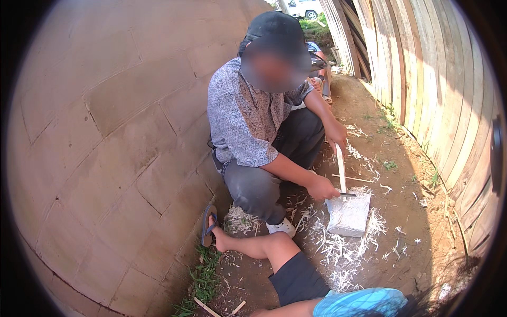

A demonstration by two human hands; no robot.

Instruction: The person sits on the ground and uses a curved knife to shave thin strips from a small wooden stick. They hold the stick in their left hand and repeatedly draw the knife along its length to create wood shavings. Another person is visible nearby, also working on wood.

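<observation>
Neither of my hands shows in the head view. Along the lower edge, a bent arm [285, 309] with a light blue sleeve [364, 304] is cut off before its hand; I cannot tell whose it is. Across from it, a crouching person in a patterned shirt [245, 124] and dark cap holds a pale wooden stick [341, 168] in one hand. Its lower end rests on a whitish block [348, 214]. That person's other hand [322, 188] grips a knife [347, 194], whose dark blade lies across the stick near the block.
Pale wood shavings [343, 264] lie around the block on the dirt ground. A bare leg [253, 245] with a flip-flop [207, 224] stretches across the front. A block wall [105, 148] rises at left, a plank fence [438, 79] at right. Another person [319, 79] sits farther back.
</observation>
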